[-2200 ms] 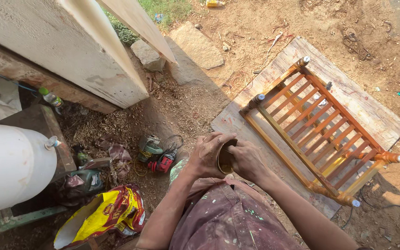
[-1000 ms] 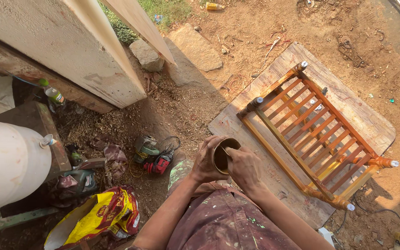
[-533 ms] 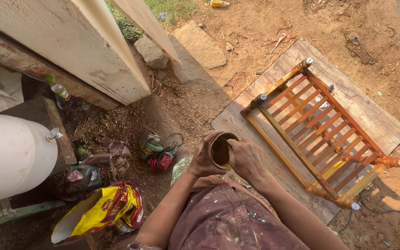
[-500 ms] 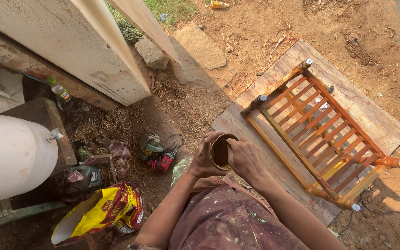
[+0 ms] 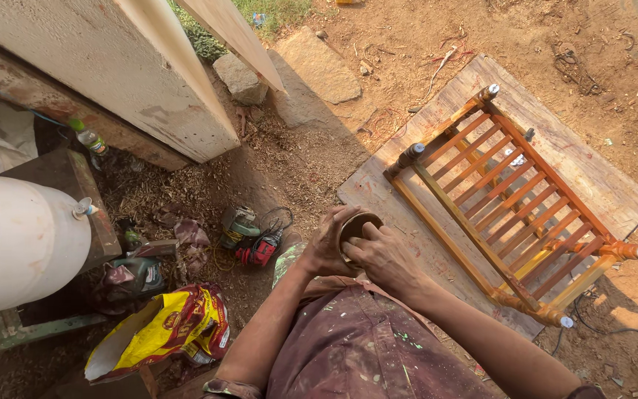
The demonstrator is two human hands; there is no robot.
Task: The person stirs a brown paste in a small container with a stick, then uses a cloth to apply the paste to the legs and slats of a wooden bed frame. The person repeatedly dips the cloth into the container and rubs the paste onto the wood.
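your left hand (image 5: pixel 324 247) cups the small round tin (image 5: pixel 356 225) from its left side, held close at your chest; your right hand (image 5: pixel 385 255) lies fingers-bent over its rim; the slatted wooden rack (image 5: pixel 511 199) lies ahead-right on the board (image 5: pixel 592 166), long axis diagonal, nearer your right hand

Sunlit dirt yard beside a pale wall (image 5: pixel 112 66)

Sawdust lies at the wall's foot; 2 stones (image 5: pixel 282 66) sit just beyond its corner, grass (image 5: pixel 275 11) farther off.

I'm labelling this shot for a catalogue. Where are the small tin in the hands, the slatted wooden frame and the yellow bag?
small tin (image 5: pixel 358 223): head view, its rim.
slatted wooden frame (image 5: pixel 512 201): head view, middle slats.
yellow bag (image 5: pixel 158 334): head view, crumpled side.
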